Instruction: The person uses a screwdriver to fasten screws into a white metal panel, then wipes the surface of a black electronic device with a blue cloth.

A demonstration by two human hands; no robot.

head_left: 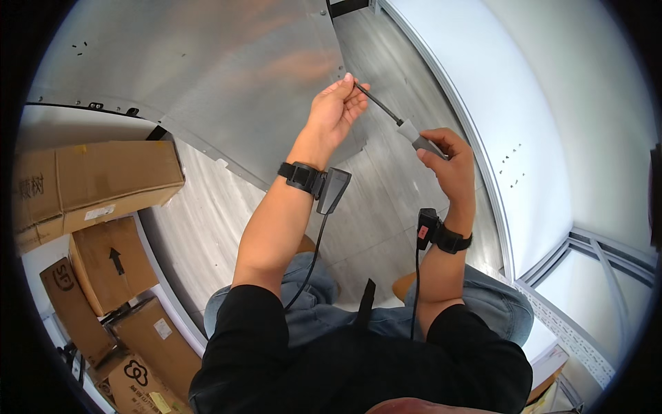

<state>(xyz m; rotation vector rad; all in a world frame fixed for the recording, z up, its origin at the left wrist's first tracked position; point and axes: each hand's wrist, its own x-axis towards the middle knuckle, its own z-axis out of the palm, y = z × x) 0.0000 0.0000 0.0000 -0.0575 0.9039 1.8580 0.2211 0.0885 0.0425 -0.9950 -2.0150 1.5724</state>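
Note:
My left hand [336, 110] is raised in front of me, its fingertips pinching the thin dark shaft of a screwdriver-like tool [386, 110]. My right hand [449, 162] grips the tool's grey handle [414, 134] lower and to the right. The tool slants between both hands above the floor. Each wrist wears a black strap with a small device and a cable running down to my body.
A large sheet-metal panel [207, 62] lies ahead on the grey floor. Several cardboard boxes [96, 186] are stacked at my left. A white wall panel [524, 138] and metal framing [586, 255] stand at the right.

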